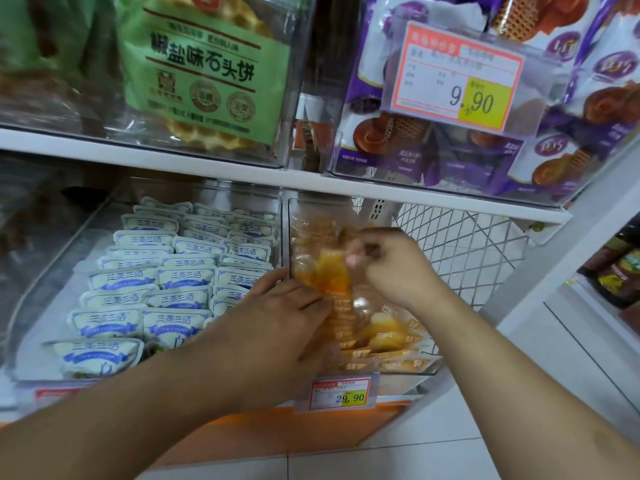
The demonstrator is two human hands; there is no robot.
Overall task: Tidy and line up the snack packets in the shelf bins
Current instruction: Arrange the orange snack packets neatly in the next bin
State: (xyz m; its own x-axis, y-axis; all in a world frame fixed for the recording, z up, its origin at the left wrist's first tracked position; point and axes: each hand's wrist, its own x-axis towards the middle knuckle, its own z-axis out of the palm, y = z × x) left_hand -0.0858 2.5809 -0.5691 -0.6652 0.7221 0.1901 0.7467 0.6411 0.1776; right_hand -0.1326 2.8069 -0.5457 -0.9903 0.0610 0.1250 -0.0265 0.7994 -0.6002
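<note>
Two clear bins stand side by side on the lower shelf. The left bin (45, 258) holds several blue-and-white snack packets (180, 299) in rows. The right bin (434, 365) holds clear packets with orange contents (384, 337), stacked toward the front. My right hand (391, 268) pinches one orange packet (332, 275), lifted above the stack and blurred. My left hand (280, 320) lies with straight fingers against the left side of the orange stack, over the divider between the bins.
Above, a white shelf board (207, 168) carries bins of green packets (204, 64) and purple packets (485, 133) with a 9.90 tag (457, 74). A 29.90 price tag (337, 394) hangs below the right bin. White wire mesh (457, 251) backs the right side.
</note>
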